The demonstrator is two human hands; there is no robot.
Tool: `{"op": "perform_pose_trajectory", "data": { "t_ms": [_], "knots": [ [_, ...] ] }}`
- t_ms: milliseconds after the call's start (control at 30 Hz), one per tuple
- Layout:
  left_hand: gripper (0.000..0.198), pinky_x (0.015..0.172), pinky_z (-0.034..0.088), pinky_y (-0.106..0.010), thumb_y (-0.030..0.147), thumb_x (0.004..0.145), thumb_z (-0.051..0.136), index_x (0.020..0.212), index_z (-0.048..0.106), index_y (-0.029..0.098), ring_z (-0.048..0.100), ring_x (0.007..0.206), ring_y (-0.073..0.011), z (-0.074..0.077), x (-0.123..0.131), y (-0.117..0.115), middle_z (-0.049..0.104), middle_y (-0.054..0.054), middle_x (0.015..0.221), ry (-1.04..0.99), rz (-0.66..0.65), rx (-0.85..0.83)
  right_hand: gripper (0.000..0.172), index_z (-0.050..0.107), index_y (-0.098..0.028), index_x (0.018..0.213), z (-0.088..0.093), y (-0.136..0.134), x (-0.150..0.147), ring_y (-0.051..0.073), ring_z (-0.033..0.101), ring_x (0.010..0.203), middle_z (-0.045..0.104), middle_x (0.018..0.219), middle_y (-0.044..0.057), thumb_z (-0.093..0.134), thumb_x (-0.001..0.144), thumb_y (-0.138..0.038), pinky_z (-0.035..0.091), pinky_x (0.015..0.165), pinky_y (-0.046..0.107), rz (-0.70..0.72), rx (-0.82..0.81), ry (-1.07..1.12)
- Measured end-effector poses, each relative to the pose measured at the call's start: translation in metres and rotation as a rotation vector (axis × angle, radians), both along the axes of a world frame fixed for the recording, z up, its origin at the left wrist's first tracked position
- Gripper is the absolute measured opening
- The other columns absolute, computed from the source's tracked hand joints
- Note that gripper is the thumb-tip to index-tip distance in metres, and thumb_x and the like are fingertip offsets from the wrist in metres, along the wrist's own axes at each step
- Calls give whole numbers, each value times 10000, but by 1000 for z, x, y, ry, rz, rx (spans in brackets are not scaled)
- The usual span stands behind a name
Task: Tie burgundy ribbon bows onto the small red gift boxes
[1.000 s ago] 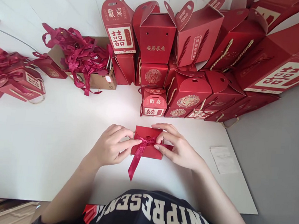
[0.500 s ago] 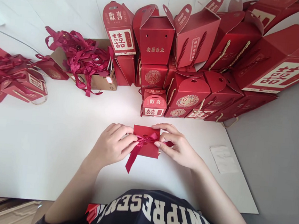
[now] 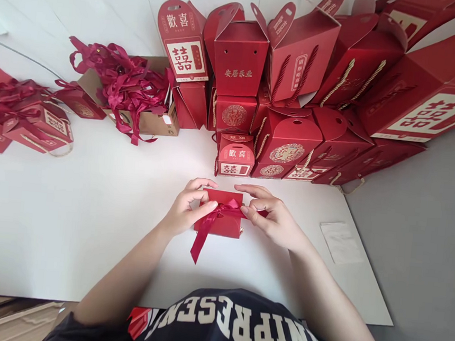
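Head view: my left hand (image 3: 186, 209) and right hand (image 3: 273, 218) pinch, fingers pressed together, the soft satin ribbon (image 3: 204, 236) at its knot, over a light, stiff red card box (image 3: 219, 226).

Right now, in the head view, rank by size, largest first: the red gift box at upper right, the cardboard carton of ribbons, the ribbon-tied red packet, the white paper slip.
Red gift box; cardboard carton; then ribbon-tied red packet and white paper slip, which look alike, so unranked.

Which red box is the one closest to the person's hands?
The flat one between the left hand and right hand, with a ribbon across it; the other boxes sit farther back, many stacked.
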State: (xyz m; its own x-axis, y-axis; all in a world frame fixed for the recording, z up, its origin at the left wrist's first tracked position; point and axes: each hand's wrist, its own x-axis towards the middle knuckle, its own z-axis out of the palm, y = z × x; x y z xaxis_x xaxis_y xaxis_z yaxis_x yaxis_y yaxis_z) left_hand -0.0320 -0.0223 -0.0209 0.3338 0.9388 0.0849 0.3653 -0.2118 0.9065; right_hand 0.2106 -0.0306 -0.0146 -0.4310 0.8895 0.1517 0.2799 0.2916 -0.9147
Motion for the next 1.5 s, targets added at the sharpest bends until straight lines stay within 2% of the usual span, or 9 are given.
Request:
{"op": "perform_pose_trajectory", "data": {
  "t_ms": [100, 233, 467, 600, 667, 833, 1033, 1300, 1500],
  "knots": [
    [300, 1043, 391, -398, 277, 819, 662, 648, 434, 184, 487, 1261, -253, 2, 2, -2, 532, -93, 1292, -73, -68, -85, 372, 519, -191, 577, -1, 0, 1, 234, 532, 1230, 569, 1343, 54, 556, 935, -288, 388, 1037, 435, 25, -37, -4],
    [329, 997, 436, -406, 271, 763, 719, 656, 420, 184, 488, 1275, -276, 1, 2, -3, 519, -123, 1313, -129, -80, -162, 376, 509, -190, 586, 2, 0, 1, 236, 522, 1246, 559, 1348, 70, 561, 933, -323, 383, 1045, 432, 37, -49, -9],
    [341, 1053, 395, -454, 235, 742, 740, 691, 405, 194, 441, 1318, -265, 0, 0, -2, 506, -136, 1318, -106, -76, -62, 385, 563, -192, 604, 5, 4, 15, 248, 529, 1238, 567, 1343, 60, 555, 935, -387, 390, 1050, 445, 89, -102, -32],
    [376, 1072, 378, -441, 203, 735, 742, 661, 374, 194, 435, 1324, -259, 7, 4, -4, 508, -126, 1321, -89, -157, -77, 268, 658, -235, 873, 6, 10, 15, 242, 461, 1315, 535, 1373, 55, 476, 978, -402, 348, 1098, 450, 10, -98, 52],
    [381, 1070, 387, -434, 202, 728, 750, 643, 378, 191, 443, 1320, -263, 9, 6, -5, 503, -120, 1336, -86, -222, -114, 258, 661, -254, 977, 7, 11, 9, 225, 411, 1357, 516, 1386, 51, 437, 998, -381, 320, 1128, 438, 29, -75, 95],
    [380, 1057, 413, -424, 216, 710, 773, 630, 402, 185, 462, 1306, -262, 10, 11, -7, 495, -106, 1347, -85, -274, -130, 261, 641, -220, 847, 9, 9, -5, 210, 440, 1330, 560, 1301, 57, 472, 988, -362, 346, 1123, 404, 180, -106, 81],
    [367, 1047, 429, -408, 221, 729, 763, 614, 416, 178, 500, 1267, -245, 8, 10, -6, 516, -99, 1320, -94, -292, -118, 364, 604, -199, 770, 8, 7, -4, 211, 480, 1292, 508, 1376, 52, 400, 1012, -376, 342, 1129, 425, 167, -127, 95],
    [355, 1061, 414, -434, 242, 733, 759, 607, 435, 175, 512, 1247, -245, 7, 10, -6, 523, -97, 1306, -71, -279, -111, 214, 638, -218, 840, 13, 6, -3, 223, 446, 1332, 521, 1362, 65, 507, 976, -320, 375, 1104, 435, 214, -38, 70],
    [338, 1031, 443, -424, 245, 724, 767, 615, 454, 176, 516, 1245, -250, 6, 10, -6, 532, -106, 1290, -88, -274, -121, 216, 629, -217, 834, 12, 6, -1, 230, 475, 1304, 532, 1347, 70, 502, 976, -320, 387, 1093, 448, 215, -13, 68]
  ]
}}
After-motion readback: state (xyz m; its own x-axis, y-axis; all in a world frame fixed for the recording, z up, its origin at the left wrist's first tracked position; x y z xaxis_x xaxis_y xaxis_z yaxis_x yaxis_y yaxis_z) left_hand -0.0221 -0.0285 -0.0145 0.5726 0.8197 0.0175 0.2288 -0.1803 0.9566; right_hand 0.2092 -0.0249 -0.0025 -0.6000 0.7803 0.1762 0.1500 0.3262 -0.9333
